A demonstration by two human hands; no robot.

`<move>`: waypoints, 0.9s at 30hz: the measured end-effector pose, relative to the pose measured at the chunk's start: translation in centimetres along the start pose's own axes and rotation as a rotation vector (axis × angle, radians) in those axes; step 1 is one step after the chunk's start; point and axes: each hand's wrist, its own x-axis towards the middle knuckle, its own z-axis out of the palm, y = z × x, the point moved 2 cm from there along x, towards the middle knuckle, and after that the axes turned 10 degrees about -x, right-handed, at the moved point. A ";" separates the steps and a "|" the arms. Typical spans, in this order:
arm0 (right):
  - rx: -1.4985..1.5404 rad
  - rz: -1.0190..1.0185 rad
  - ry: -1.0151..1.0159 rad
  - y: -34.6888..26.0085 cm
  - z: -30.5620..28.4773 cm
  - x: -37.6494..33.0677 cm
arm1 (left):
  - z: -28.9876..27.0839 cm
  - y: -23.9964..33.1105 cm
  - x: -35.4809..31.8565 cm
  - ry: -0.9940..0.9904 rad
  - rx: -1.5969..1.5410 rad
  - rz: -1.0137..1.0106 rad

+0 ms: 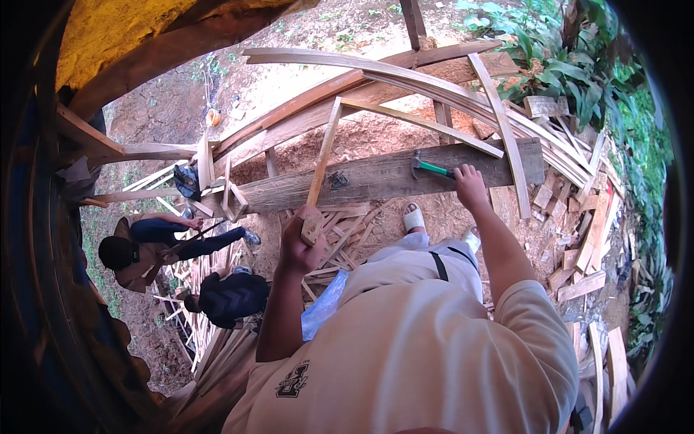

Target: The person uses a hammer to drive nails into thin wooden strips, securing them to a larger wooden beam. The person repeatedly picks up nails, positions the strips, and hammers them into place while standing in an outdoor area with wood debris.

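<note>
My left hand (302, 237) is closed around the near end of a narrow wooden strip (324, 158), which slants up and away from me. At its far end the strip meets a second wooden strip (419, 126) in a corner; that one runs right, down to the bench plank (387, 179). In my right hand (471, 186) is a claw hammer (435, 168) by its green and black handle, the head lying over the plank and pointing left. A small dark heap, perhaps nails (337, 179), sits on the plank between my hands.
Long boards (318, 116) lie beyond the bench, and one strip (502, 130) crosses its right end. Offcuts (578, 239) are piled at right, more scraps (336, 239) below the bench. Two people (148, 249) (230, 298) are at left. A black bag (187, 181) is at the bench's left end.
</note>
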 end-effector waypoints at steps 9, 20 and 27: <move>-0.046 0.345 0.362 3.1 -4.8 5.0 | -0.8 -4.8 -6.4 0.092 0.077 -0.340; -0.075 0.263 0.011 7.5 -12.2 4.5 | 0.3 -9.6 -9.7 0.203 0.349 -0.634; 0.534 0.129 0.498 3.0 -26.7 5.0 | 3.2 -13.5 -10.6 0.192 0.354 -0.803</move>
